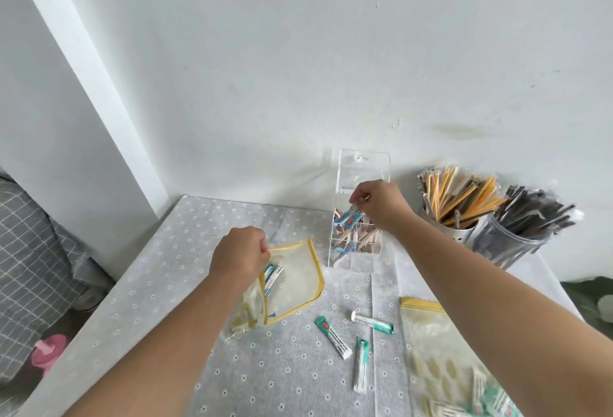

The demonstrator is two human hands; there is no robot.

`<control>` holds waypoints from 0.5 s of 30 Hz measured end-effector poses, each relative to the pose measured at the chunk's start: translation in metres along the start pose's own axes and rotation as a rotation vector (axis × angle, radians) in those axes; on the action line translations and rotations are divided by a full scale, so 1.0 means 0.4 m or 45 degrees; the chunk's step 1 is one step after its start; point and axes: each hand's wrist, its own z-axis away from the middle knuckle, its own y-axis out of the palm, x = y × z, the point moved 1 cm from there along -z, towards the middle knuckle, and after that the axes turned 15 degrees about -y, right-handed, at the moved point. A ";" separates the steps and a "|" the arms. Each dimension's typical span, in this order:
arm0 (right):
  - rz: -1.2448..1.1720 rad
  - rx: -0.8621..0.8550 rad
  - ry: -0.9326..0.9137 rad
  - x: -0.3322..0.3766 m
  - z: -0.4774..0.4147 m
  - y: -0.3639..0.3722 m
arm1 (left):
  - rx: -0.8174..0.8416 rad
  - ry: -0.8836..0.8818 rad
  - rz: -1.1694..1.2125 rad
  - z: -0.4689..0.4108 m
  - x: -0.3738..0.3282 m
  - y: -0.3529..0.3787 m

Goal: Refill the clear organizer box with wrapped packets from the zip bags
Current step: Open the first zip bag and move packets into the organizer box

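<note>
Right hand [378,206] reaches over the clear organizer box [356,252], thumb and fingertips pinching a blue wrapped packet [348,218] by its upper end, so that it hangs slanted into the box's rear part. Whether it is one packet or two pressed together I cannot tell. Left hand [239,251] pinches the yellow-trimmed rim of the near zip bag [295,284] and lifts its mouth above the daisy-print tablecloth [166,284]. A few more blue packets [272,275] lie inside it.

The box stands at the far edge of the table by the wall, its lid raised, with pale wrapped sticks and blue packets already in its compartments. Three green packets [332,337] lie loose on the cloth between the near bag and a second zip bag [428,327] at the near right.

The packets look light, thin and slick-wrapped, likely to bend if gripped mid-length. A pinch near one end, feeding the other end in first, seems the sound hold. The bag is limp film that keeps no shape, so its rim needs a hand to hold it open. The box appears to be rigid acrylic and light enough to slide if bumped.

Right of the box stand a metal cup [464,234] of orange-wrapped sticks and a clear jar [507,247] of dark-wrapped ones.
</note>
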 end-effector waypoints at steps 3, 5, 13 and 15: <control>0.169 0.121 -0.005 -0.029 -0.044 0.053 | -0.001 0.006 0.018 0.000 0.010 -0.005; 0.271 0.226 0.002 -0.039 -0.064 0.084 | 0.003 0.005 0.030 -0.001 0.016 -0.004; 0.348 0.346 0.077 -0.085 -0.041 0.155 | 0.004 0.042 0.037 -0.004 0.007 0.006; 0.353 0.266 0.071 -0.072 -0.033 0.134 | 0.004 0.039 0.037 -0.006 0.004 0.005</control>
